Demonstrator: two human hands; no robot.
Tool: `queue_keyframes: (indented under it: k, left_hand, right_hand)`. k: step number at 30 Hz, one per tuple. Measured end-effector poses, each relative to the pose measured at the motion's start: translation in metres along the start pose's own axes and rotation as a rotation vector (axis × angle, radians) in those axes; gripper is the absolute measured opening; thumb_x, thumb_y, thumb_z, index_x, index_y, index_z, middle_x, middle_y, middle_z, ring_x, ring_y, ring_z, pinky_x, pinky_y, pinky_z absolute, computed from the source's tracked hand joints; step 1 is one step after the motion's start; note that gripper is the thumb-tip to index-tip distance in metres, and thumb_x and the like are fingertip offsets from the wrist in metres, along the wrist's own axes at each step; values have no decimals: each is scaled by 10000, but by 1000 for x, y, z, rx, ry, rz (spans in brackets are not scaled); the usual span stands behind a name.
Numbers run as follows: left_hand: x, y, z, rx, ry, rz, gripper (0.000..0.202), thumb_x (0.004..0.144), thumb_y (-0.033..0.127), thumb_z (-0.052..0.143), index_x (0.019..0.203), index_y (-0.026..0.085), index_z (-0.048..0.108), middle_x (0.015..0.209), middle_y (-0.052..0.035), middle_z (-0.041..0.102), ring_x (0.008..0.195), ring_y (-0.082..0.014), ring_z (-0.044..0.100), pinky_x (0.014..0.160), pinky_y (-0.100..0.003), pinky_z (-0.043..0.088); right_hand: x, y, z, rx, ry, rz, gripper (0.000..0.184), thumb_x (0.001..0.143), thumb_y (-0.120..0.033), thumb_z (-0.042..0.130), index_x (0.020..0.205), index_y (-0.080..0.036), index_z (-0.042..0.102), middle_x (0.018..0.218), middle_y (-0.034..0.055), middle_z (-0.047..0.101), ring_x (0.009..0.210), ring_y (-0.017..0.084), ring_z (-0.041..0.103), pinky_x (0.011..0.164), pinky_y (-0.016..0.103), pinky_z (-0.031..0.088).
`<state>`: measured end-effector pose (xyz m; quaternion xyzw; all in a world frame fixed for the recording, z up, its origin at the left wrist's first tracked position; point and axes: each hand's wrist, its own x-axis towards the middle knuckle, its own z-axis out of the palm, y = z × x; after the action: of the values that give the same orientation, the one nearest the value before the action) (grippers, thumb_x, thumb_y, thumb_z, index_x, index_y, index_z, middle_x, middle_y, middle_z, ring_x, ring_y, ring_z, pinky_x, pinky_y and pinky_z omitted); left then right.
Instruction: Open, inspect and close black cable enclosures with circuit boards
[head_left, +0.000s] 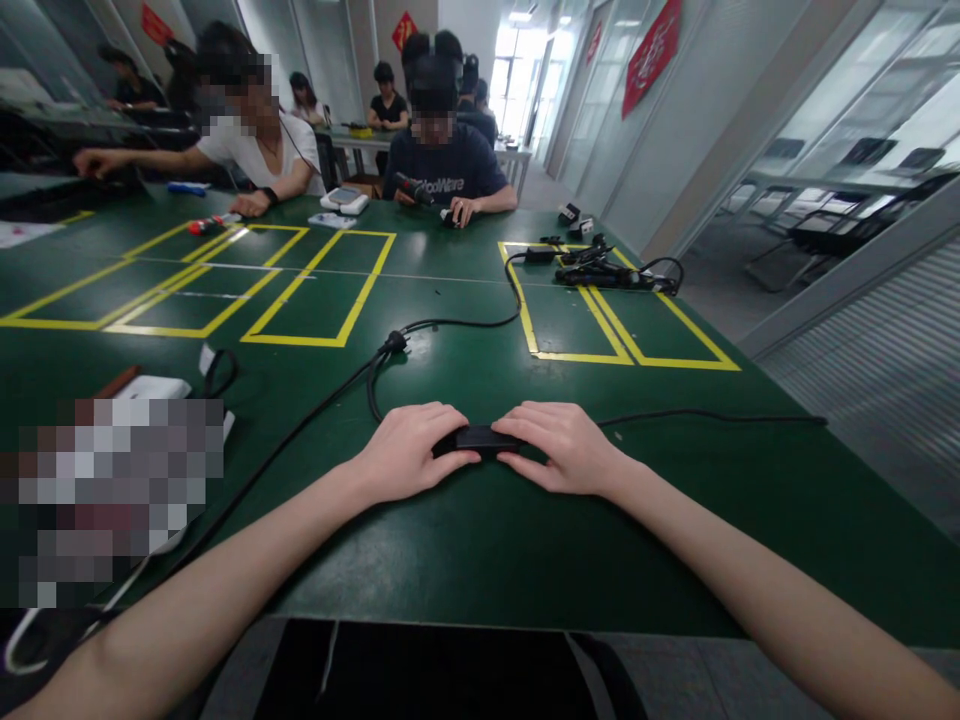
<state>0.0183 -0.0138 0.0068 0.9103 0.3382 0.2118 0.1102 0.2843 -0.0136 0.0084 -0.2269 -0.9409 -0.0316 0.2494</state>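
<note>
On the green table [420,560] just in front of me lies a small black power adapter [486,438], long and flat. My left hand [409,450] grips its left end, thumb on the near side and fingers on the far side. Opposite it, my right hand [562,445] pinches the right end in the same way. A thin black cable [705,412] runs out past my right hand across the table. From behind my left hand a black cord rises towards a black plug [395,343]. My fingers hide both ends of the adapter.
Yellow tape rectangles [345,338] mark the tabletop. Another adapter [538,256] and a heap of black cables [607,272] lie at the far right. A blurred-out pile [120,490] sits on the left. Across the table, a co-worker [450,170] holds a dark device.
</note>
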Motion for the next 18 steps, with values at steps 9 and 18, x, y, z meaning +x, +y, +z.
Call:
queue_keyframes:
  k: [9,18]
  left_hand:
    - [2,4,3,15,54,1,420,1002,446,631,1331,187,629,1229,-127,731,1117,-289,664,984,-457,531]
    - [1,4,2,82,204,55,438,995,292,614,1425,211,598,1552,-166,530,1474,-346,441,1218,-606,356]
  right_hand:
    - [-4,5,-4,-36,-67,107,392,1094,-346,440,1407,-228,643,1089,87,740,722,149,686,627,255,511]
    - [-57,104,-44,10,654,922,576,1010,-548,409,1351,-150,648,1059,153,705,681,211,644,594,350,524]
